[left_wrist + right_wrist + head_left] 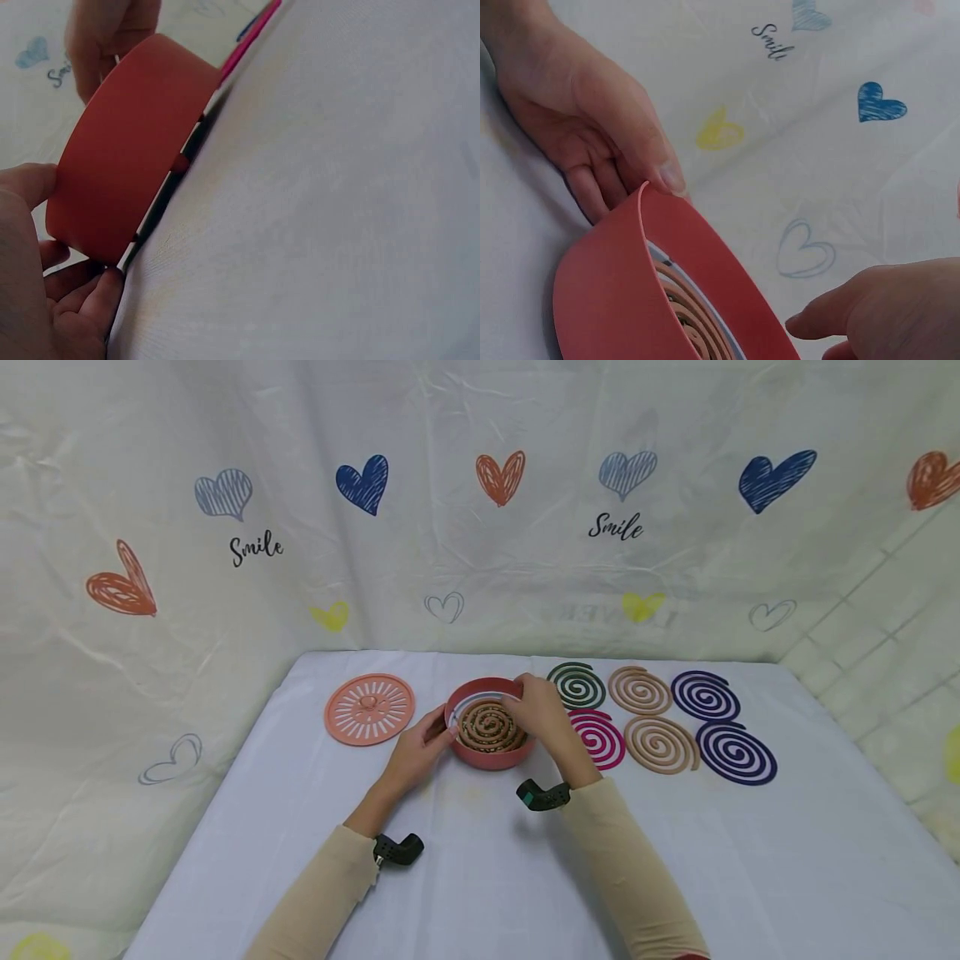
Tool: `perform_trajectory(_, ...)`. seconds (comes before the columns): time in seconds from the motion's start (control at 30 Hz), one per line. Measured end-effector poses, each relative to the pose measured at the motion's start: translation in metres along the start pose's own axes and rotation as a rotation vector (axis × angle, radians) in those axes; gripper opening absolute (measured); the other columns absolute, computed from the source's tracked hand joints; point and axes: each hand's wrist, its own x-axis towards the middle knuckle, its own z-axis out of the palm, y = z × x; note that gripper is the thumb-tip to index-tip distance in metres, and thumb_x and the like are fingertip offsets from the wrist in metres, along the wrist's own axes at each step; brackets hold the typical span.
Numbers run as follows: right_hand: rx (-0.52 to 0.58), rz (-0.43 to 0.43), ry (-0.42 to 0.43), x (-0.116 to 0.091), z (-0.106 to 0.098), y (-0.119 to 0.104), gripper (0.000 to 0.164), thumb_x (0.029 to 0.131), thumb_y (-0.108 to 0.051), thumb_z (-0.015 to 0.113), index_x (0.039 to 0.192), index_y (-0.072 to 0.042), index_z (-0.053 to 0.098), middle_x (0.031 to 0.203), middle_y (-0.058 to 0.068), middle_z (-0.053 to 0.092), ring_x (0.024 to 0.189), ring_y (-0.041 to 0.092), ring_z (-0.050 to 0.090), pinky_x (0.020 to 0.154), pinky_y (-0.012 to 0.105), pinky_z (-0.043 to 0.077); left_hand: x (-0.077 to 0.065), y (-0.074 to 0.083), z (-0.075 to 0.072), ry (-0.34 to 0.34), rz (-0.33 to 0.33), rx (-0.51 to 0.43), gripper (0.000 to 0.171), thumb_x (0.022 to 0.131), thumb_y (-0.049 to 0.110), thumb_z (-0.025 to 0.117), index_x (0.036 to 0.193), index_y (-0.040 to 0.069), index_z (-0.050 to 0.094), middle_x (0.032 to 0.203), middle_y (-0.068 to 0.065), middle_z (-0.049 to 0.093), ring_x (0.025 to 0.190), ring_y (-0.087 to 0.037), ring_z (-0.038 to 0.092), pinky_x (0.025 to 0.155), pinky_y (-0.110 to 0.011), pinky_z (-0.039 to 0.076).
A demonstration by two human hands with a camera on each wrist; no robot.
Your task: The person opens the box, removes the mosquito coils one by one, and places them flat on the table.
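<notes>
A round red mosquito coil holder is at the middle of the table, its small feet showing close over the cloth in the left wrist view. Inside lies a brown mosquito coil within a pale ring. My left hand grips the near left side, thumb at the rim and fingers low on the outside. At the back right rim my right hand holds the edge, its thumb over the inside. The right wrist view shows the holder's red wall between both hands.
Left of the holder lies a coral slotted lid with a knob. To the right are a green coil, a magenta coil, two tan coils and two navy coils. A heart-printed curtain hangs behind the white-clothed table.
</notes>
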Motion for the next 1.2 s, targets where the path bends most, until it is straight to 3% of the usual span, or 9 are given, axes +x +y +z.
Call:
perform_trajectory(0.2, -0.043, 0.022, -0.047, -0.002, 0.003, -0.007, 0.049, 0.098, -0.025, 0.06, 0.134, 0.008, 0.055, 0.129, 0.025, 0.064, 0.12, 0.036, 0.063, 0.098, 0.048, 0.057, 0.0, 0.0, 0.0, 0.003, -0.01, 0.009, 0.059, 0.099, 0.039, 0.062, 0.152, 0.019, 0.045, 0.149, -0.005, 0.054, 0.136, -0.021, 0.055, 0.112, -0.039, 0.048)
perform_trajectory(0.5, -0.084, 0.043, -0.088, -0.001, 0.013, -0.013, 0.051, 0.097, -0.026, 0.064, 0.135, 0.007, 0.054, 0.128, 0.023, 0.065, 0.113, 0.031, 0.066, 0.092, 0.043, 0.061, 0.0, 0.001, -0.001, -0.002, -0.009, 0.009, 0.058, 0.1, 0.037, 0.061, 0.152, 0.019, 0.044, 0.151, -0.006, 0.053, 0.137, -0.022, 0.054, 0.113, -0.04, 0.047)
perform_trajectory(0.87, -0.109, 0.03, -0.037, -0.004, 0.018, -0.014, 0.042, 0.095, -0.021, 0.065, 0.126, 0.007, 0.061, 0.114, 0.021, 0.069, 0.092, 0.026, 0.066, 0.075, 0.039, 0.062, 0.0, 0.0, 0.0, 0.003, -0.007, 0.014, 0.058, 0.1, 0.036, 0.062, 0.152, 0.018, 0.044, 0.151, -0.005, 0.053, 0.137, -0.021, 0.054, 0.113, -0.039, 0.047)
perform_trajectory(1.2, -0.051, 0.032, -0.002, -0.008, 0.016, -0.015, 0.037, 0.095, -0.016, 0.061, 0.122, 0.008, 0.06, 0.106, 0.022, 0.07, 0.073, 0.021, 0.06, 0.056, 0.028, 0.049, 0.001, 0.001, 0.0, 0.009, 0.005, 0.022, 0.058, 0.1, 0.037, 0.062, 0.151, 0.017, 0.045, 0.148, -0.005, 0.055, 0.135, -0.02, 0.055, 0.112, -0.038, 0.048)
